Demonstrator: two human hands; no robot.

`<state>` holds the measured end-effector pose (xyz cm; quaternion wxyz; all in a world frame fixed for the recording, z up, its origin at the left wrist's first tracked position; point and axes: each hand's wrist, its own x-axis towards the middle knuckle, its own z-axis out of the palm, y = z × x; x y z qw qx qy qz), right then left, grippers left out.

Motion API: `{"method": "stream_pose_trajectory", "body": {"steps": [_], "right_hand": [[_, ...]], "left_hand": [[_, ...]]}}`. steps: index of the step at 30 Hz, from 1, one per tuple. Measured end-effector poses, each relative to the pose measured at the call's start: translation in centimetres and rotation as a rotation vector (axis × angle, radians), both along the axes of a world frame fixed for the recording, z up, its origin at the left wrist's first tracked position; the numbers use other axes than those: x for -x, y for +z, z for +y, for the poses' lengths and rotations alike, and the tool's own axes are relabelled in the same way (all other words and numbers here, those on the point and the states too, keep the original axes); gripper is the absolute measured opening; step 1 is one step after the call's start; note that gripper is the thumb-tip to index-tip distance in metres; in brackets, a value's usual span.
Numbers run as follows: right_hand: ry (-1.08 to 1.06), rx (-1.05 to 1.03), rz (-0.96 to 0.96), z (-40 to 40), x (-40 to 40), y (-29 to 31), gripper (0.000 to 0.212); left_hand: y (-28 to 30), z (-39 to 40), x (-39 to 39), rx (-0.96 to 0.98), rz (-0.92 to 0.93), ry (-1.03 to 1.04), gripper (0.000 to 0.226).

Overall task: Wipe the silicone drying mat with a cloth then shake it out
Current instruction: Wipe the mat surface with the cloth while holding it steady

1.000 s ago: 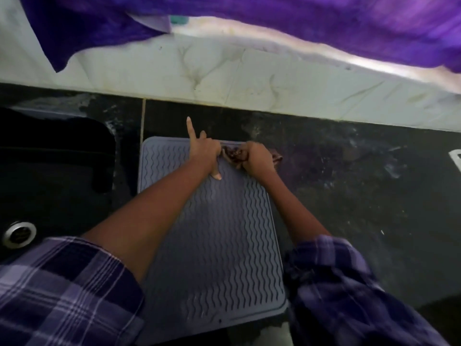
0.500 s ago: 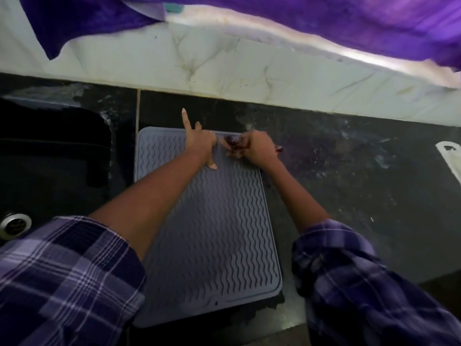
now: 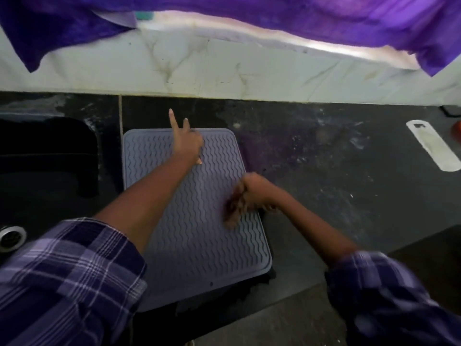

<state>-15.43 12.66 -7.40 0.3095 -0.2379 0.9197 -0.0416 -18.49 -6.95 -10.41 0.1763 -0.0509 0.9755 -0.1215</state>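
Observation:
A grey silicone drying mat [image 3: 204, 245] with wavy ridges lies flat on the dark countertop [image 3: 324, 176]. My left hand [image 3: 187, 143] rests on the mat's far edge, with two fingers pointing up toward the wall and the others bent down. My right hand [image 3: 249, 193] is blurred over the mat's right side and grips a small dark brownish cloth [image 3: 233, 208] that touches the mat.
A black sink [image 3: 45, 166] with a metal drain [image 3: 11, 237] lies left of the mat. A white flat tool [image 3: 434, 146] lies at the far right. Purple fabric [image 3: 274, 13] hangs over the white marble wall behind.
My right hand has dragged the cloth from the mat's far edge toward me along the right side. My left hand has stayed at the far edge.

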Motion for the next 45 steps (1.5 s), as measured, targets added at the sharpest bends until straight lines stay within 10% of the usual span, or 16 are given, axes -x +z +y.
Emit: {"method": "stream_pose_trajectory", "body": {"steps": [4,7,18,25,39,45], "right_hand": [[-0.121,0.158,0.257,-4.0,3.2,-1.1,0.018],[-0.118,0.113,0.275,-3.9,1.2,-3.1,0.023],[0.149,-0.108,-0.138,3.1,-9.0,0.5,0.010],[-0.116,0.156,0.293,-1.2,-4.5,-0.7,0.019],[-0.002,-0.028,-0.006,6.5,-14.8,-0.7,0.032],[-0.112,0.111,0.362,3.7,-11.2,-1.0,0.023]], "left_hand": [[0.5,2.5,-1.5,-0.039,-0.069,0.109,0.040],[-0.3,3.6,-2.7,-0.062,-0.146,0.129,0.067],[-0.5,3.8,-6.5,-0.077,0.032,0.017,0.052],[-1.1,4.0,-10.5,-0.061,-0.047,-0.048,0.071],[0.7,6.1,-14.7,0.073,-0.014,-0.075,0.064],[0.9,4.9,-17.6,0.007,0.048,-0.042,0.044]]}}
